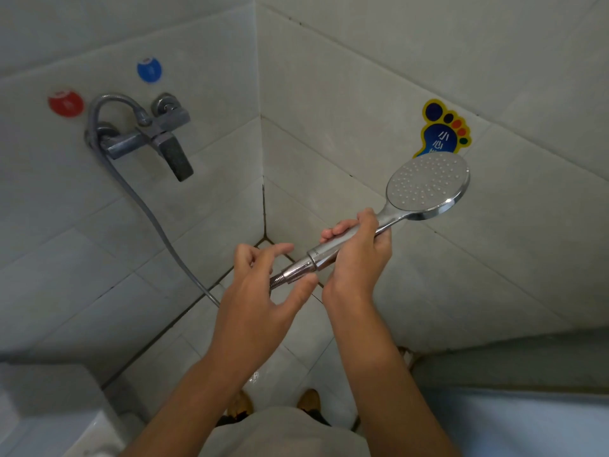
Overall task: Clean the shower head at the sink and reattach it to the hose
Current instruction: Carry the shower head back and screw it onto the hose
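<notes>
- You're in a tiled shower corner, pale wall tiles meeting at a dark-grouted seam, the mixer tap [155,133] on the left wall and a foot-shaped sticker [441,130] on the right one.
- Your right hand [357,249] is wrapped around the handle of the shower head [426,186], spray face up and toward you, the head held out over the floor near the right wall.
- Your left hand [263,285] is loose and open, fingers spread, thumb just touching the chrome nut [296,269] where the hose [148,216] meets the handle; nothing is pinched there right now.
- Risk one: cross-threading. If the nut sits even slightly tilted against the handle's end, turning it will bite crooked and leak (I can't tell from here how far it is screwed on).
- Risk two: a slip. Wet chrome and a thumb-only contact give you little purchase, so the nut could spin free under your fingers.
- Risk three: the hose loops back to the tap and its weight pulls down on the joint; ease your right-hand grip and the head could drop onto the floor tiles [296,351].
- Risk four: the floor looks wet near your feet, so mind your footing while both hands are busy.
</notes>
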`<action>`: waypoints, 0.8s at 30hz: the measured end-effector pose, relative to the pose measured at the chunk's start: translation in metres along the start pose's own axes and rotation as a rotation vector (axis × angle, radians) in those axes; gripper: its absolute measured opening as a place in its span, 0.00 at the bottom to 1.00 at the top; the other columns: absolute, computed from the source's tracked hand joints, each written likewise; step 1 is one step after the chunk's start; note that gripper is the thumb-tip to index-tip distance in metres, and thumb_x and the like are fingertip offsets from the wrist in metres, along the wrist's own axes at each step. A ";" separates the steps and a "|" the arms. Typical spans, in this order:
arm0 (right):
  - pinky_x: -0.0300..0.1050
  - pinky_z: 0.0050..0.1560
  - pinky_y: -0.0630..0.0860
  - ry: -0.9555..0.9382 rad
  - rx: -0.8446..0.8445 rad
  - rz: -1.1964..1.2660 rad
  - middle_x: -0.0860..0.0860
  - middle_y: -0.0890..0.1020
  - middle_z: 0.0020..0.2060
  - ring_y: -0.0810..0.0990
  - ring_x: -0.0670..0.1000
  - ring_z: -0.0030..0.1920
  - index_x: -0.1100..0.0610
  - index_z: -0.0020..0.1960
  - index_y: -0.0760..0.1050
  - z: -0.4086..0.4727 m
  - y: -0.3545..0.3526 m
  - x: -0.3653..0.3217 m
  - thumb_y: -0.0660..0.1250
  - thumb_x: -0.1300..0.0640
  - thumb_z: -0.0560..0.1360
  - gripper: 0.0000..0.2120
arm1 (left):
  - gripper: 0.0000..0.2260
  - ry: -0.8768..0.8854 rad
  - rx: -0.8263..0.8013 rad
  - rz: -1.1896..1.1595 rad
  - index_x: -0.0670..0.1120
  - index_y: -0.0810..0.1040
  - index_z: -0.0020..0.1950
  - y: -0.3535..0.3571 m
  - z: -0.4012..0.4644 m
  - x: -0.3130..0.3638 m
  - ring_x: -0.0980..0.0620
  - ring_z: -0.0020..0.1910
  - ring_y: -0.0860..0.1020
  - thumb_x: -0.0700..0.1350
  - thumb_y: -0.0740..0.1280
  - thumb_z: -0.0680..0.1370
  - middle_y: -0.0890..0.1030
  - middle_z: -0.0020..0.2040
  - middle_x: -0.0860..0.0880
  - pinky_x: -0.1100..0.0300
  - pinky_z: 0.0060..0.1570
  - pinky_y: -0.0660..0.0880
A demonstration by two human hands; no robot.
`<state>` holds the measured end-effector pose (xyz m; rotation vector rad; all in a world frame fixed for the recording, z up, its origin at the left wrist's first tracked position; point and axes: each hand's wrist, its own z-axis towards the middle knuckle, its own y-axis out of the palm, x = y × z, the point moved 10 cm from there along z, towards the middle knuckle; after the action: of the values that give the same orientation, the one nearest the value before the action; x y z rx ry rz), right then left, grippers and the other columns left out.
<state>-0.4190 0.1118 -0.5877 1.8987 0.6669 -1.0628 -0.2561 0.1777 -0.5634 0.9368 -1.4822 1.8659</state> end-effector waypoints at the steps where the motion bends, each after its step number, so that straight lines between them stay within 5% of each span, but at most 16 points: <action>1: 0.43 0.34 0.79 0.003 0.001 -0.003 0.53 0.74 0.29 0.77 0.51 0.29 0.58 0.50 0.70 0.000 0.000 0.000 0.60 0.56 0.82 0.06 | 0.22 0.000 -0.006 0.009 0.55 0.75 0.63 0.000 0.001 0.001 0.62 0.41 0.71 0.65 0.59 0.75 0.64 0.47 0.60 0.69 0.34 0.69; 4: 0.43 0.33 0.78 0.006 0.000 -0.004 0.53 0.74 0.29 0.77 0.52 0.28 0.58 0.48 0.69 0.000 0.001 0.001 0.60 0.56 0.82 0.07 | 0.23 0.006 -0.023 0.041 0.50 0.79 0.56 0.002 0.002 0.002 0.58 0.42 0.71 0.62 0.53 0.77 0.65 0.44 0.58 0.69 0.33 0.68; 18: 0.44 0.34 0.79 0.010 0.010 0.016 0.53 0.74 0.29 0.77 0.52 0.28 0.59 0.51 0.70 0.005 0.000 0.001 0.60 0.56 0.82 0.06 | 0.19 0.001 0.000 -0.013 0.55 0.79 0.55 -0.002 0.008 -0.002 0.58 0.37 0.71 0.64 0.62 0.70 0.65 0.47 0.58 0.60 0.31 0.75; 24: 0.43 0.31 0.77 0.021 -0.031 0.041 0.53 0.73 0.28 0.75 0.51 0.27 0.58 0.48 0.69 0.004 0.006 -0.002 0.60 0.56 0.82 0.06 | 0.14 0.001 -0.128 0.001 0.57 0.73 0.45 0.014 0.006 0.001 0.55 0.42 0.71 0.60 0.51 0.78 0.67 0.43 0.53 0.61 0.36 0.73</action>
<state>-0.4168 0.1054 -0.5849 1.8914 0.6498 -1.0030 -0.2672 0.1683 -0.5696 0.8747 -1.5816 1.7484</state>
